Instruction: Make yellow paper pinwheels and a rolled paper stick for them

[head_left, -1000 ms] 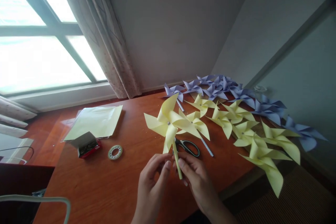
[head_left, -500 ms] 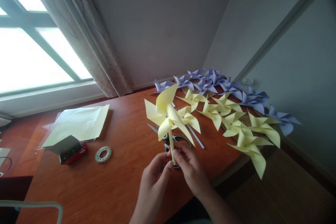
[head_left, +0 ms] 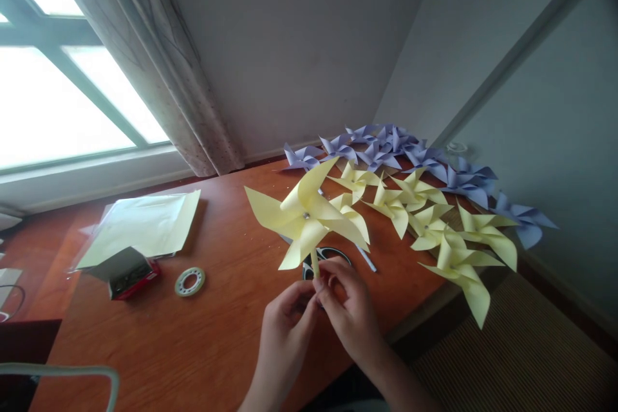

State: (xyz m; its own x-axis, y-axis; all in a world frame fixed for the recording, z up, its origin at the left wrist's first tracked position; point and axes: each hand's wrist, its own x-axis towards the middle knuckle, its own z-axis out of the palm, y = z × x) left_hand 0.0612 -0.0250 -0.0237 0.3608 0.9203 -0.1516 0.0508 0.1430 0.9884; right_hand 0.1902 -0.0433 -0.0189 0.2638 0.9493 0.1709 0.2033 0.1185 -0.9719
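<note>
My left hand [head_left: 284, 328] and right hand [head_left: 348, 314]: both grips pinched shut on the yellow pinwheel [head_left: 305, 217] stick. Scissors [head_left: 322, 259] lie directly behind it on the tabletop [head_left: 217, 335]; tape roll [head_left: 190, 282] left, finished pinwheels [head_left: 434, 219] right.

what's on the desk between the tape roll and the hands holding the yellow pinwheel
Nothing: in the head view only bare wooden desk lies between the tape roll and the hands, left hand and right hand, on the yellow pinwheel.
</note>
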